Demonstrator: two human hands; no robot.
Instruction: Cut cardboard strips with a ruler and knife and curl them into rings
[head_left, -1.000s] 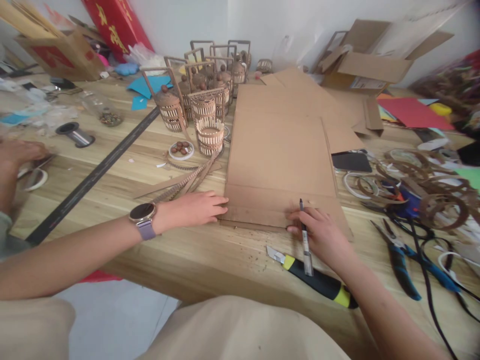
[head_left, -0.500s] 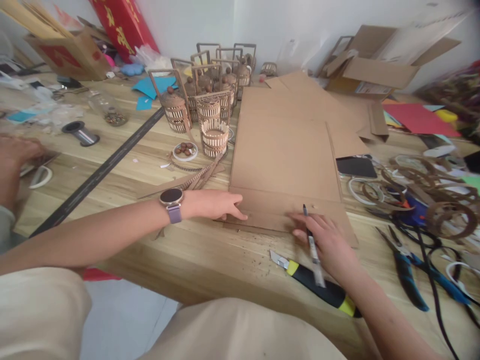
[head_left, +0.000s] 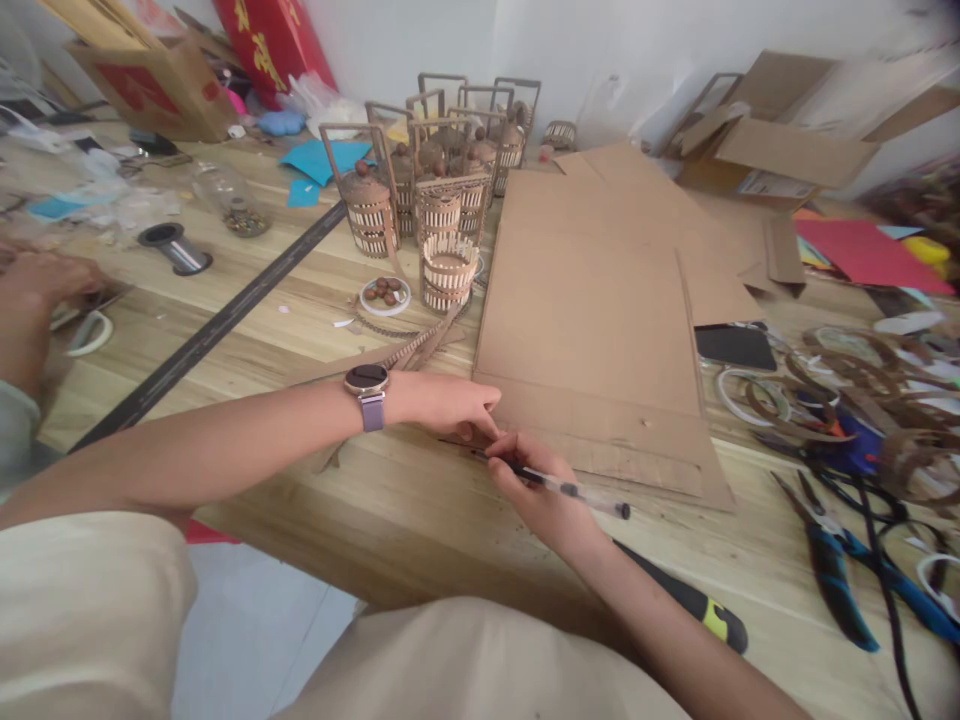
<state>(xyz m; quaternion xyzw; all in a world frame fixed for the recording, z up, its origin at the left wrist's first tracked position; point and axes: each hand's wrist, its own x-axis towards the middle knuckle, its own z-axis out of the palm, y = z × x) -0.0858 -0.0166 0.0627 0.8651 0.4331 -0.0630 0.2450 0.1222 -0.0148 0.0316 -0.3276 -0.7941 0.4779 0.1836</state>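
Observation:
A large brown cardboard sheet [head_left: 592,320] lies flat on the wooden table [head_left: 420,510]. My left hand [head_left: 450,402], with a watch on its wrist, rests on the sheet's near left corner, fingers curled down against it. My right hand [head_left: 536,485] is closed round a pen [head_left: 559,485]. The pen lies nearly level, its tip by the corner next to my left fingers. A black and yellow utility knife [head_left: 694,602] lies on the table partly under my right forearm.
Several small wooden lantern-like baskets [head_left: 435,200] stand behind the sheet, with a dish of brown beads [head_left: 385,294]. A long black ruler [head_left: 217,330] runs diagonally at left. Blue pliers [head_left: 832,570], cardboard rings and cords crowd the right. Another person's hand [head_left: 41,285] works at far left.
My right hand has moved left with the pen from the sheet's near edge to its left corner, turning the pen level. My left hand shifted slightly right along the corner.

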